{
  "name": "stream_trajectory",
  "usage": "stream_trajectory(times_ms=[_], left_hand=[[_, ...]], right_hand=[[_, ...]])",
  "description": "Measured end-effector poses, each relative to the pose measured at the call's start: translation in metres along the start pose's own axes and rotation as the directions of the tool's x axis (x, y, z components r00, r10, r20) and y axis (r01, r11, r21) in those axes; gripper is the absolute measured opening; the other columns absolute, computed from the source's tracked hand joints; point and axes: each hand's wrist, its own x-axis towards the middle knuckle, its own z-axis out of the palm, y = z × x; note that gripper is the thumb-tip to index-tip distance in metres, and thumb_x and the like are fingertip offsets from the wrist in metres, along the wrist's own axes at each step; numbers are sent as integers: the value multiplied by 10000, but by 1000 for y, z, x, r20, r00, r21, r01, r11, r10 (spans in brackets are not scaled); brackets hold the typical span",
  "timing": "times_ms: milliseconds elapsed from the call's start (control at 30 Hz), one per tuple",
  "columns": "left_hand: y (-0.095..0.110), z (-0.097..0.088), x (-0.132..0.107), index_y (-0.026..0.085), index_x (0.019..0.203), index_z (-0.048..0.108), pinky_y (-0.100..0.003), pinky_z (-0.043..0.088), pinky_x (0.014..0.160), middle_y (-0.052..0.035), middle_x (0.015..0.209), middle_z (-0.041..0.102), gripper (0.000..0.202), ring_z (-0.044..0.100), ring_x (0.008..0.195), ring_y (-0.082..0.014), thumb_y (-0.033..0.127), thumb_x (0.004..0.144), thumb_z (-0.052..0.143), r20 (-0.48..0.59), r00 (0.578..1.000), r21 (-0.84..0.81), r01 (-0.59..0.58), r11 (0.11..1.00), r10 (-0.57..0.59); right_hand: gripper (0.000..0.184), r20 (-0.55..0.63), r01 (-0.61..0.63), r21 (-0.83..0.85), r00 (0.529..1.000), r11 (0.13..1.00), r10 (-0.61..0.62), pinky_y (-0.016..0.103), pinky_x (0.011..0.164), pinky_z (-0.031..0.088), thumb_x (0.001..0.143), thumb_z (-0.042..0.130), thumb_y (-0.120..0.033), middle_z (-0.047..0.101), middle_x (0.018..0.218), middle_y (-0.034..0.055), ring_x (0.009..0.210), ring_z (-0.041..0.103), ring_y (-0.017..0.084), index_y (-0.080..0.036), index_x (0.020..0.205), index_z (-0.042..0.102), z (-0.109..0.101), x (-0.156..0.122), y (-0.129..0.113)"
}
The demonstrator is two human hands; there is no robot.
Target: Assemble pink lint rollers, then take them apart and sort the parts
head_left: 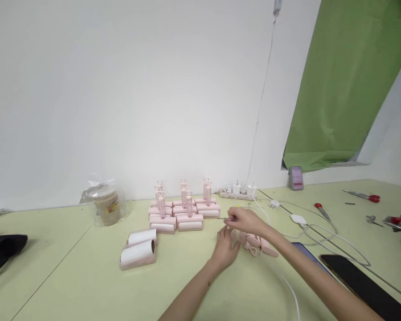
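My right hand [245,220] is closed around a thin metal tool [223,218], whose narrow end points left; its kind is too small to tell. Just below it, my left hand [223,249] rests low over the table with its fingers curled, and what they hold is mostly hidden. Loose pink handle pieces [269,247] lie to the right of my left hand, one with a heart-shaped loop [253,251]. Several pink lint rollers [190,222] with upright handles stand in rows to the left of my hands.
Two white rolls in pink holders [138,253] lie at front left. Behind them stands a bagged tub [108,207]. A power strip [237,195] lies by the wall. Cables, a dark phone [361,281], a red-handled screwdriver [321,211] and scissors [364,196] occupy the right side.
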Motion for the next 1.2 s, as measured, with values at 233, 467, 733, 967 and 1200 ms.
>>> stream_trajectory(times_ms=[233,467,733,967,1200], left_hand=[[-5,-54,-96,225,1172,417,-369,285,988,-78,1254,393,395,339,1170,-203,200,778,436,0,1000,15,-19,1000,19],[-33,-110,-125,234,1255,212,-474,264,980,-110,1321,251,585,304,1186,-267,323,759,510,-415,909,52,65,997,-38],[-31,-98,-93,241,1226,137,-373,377,894,-36,1002,477,798,513,955,-192,258,621,657,-198,968,-195,113,974,-152],[-40,-106,-85,182,1061,353,-350,345,918,-77,1049,505,559,473,1016,-210,246,598,660,-252,958,-103,115,988,-138],[-39,-107,-81,147,1170,300,-371,272,967,-126,1189,385,750,383,1115,-248,349,553,675,-368,914,-95,145,985,-170]], right_hand=[[285,19,127,62,991,990,-129,388,753,462,843,486,-291,532,1086,65,901,551,184,-157,1095,493,41,66,-59],[299,57,154,154,985,976,-164,344,690,456,784,555,-350,592,934,40,798,572,173,-157,1011,535,45,25,-43],[536,-89,140,383,989,913,-114,214,474,310,606,639,-503,595,664,-21,603,563,174,-241,1057,516,51,-24,-54],[326,-301,172,623,953,763,32,231,536,387,776,442,-476,606,719,8,647,555,153,-188,831,582,32,-2,-68],[326,-453,276,681,887,679,93,289,573,466,782,442,-483,611,978,65,669,573,171,-223,910,590,-9,-41,-54]])
